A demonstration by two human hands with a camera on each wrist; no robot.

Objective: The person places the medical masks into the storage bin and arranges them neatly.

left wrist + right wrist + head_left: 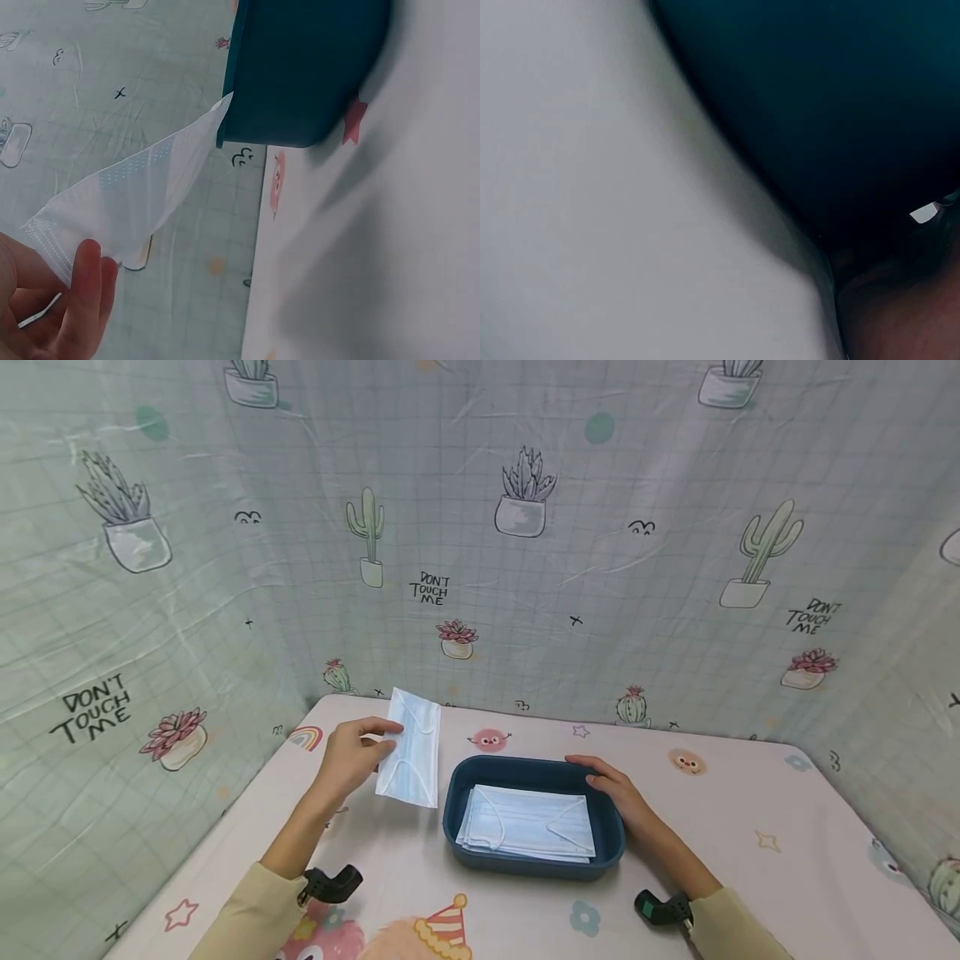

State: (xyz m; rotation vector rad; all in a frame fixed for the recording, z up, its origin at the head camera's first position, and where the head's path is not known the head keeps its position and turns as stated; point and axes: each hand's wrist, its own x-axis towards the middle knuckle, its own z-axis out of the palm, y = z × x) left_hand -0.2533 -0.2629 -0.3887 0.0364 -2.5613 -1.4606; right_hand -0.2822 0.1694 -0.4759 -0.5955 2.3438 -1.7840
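In the head view my left hand (pixel 351 760) pinches a pale blue disposable face mask (pixel 415 752) near its side edge and holds it upright above the table, left of a dark blue plastic bin (pixel 532 867). White ear loops lie against the mask's face. In the left wrist view the fingers (pixel 88 289) grip one end of the mask (pixel 135 187). My right hand (pixel 621 793) grips the bin's back right rim. A stack of similar masks (pixel 528 822) lies flat inside the bin. The right wrist view shows mostly the bin's outer wall (pixel 817 105).
The table (pixel 738 893) has a pale cover printed with cartoon figures. A curtain (pixel 570 577) with cactus prints hangs behind and along both sides. Each forearm carries a small black wrist device, left (pixel 333 883) and right (pixel 662 908).
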